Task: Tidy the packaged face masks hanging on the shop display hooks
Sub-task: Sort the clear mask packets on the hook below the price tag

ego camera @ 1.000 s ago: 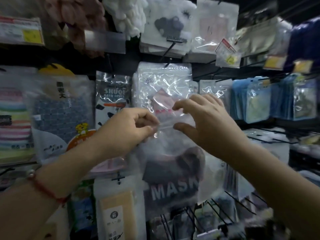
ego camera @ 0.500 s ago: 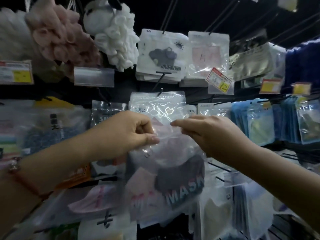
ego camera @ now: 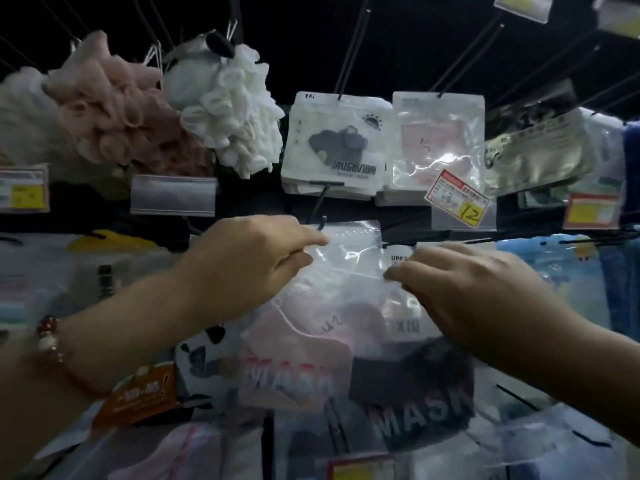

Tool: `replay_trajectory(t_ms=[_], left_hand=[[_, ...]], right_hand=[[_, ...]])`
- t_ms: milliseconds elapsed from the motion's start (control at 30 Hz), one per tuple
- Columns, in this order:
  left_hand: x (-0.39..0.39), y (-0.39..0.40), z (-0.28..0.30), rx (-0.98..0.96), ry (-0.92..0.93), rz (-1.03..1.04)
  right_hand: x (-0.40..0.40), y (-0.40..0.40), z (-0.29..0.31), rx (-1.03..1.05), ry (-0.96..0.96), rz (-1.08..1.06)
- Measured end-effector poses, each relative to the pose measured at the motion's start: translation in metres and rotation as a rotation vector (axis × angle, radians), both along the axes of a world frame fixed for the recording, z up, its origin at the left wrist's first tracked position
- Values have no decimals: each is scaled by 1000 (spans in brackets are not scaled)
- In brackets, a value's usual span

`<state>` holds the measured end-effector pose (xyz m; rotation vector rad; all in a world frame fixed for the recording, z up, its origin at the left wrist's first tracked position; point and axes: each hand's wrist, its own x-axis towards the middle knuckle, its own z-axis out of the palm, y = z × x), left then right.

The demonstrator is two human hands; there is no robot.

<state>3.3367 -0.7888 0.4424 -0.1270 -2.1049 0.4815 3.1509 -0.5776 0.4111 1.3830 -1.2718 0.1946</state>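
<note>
Both raised to the display: left hand (ego camera: 242, 268) pinching the top left corner of the clear mask packet (ego camera: 346, 306), right hand (ego camera: 478, 299) pinching its right edge, knuckles up. Packet top level with the black hook (ego camera: 320, 221), body hanging below between both wrists.

A dark back wall (ego camera: 415, 36) is filling the top of the view, with thin black hook rods (ego camera: 353, 50) slanting out of it. Fluffy pink bundles (ego camera: 114, 116) and white bundles (ego camera: 235, 112) are hanging at upper left. Clear price-tag holders (ego camera: 173, 194) are sitting on the rod ends, and a red-and-yellow price tag (ego camera: 459, 199) is showing a handwritten 12. Light is glaring off the plastic while the rest is lying in shadow.
</note>
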Motion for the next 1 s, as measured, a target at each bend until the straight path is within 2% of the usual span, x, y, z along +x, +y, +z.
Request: replay_trajectory(t_ms=[167, 467, 733, 1000], left_hand=[[-18, -8, 3, -82, 196, -74], [-34, -32, 13, -227, 295, 8], [-36, -25, 19, 176, 209, -168], [-34, -24, 19, 154, 150, -112]], right_hand=[[-5, -16, -1, 91, 55, 60], [-15, -39, 3, 126, 27, 98], [-16, -55, 12, 116, -67, 114], [-8, -64, 14, 137, -158, 92]])
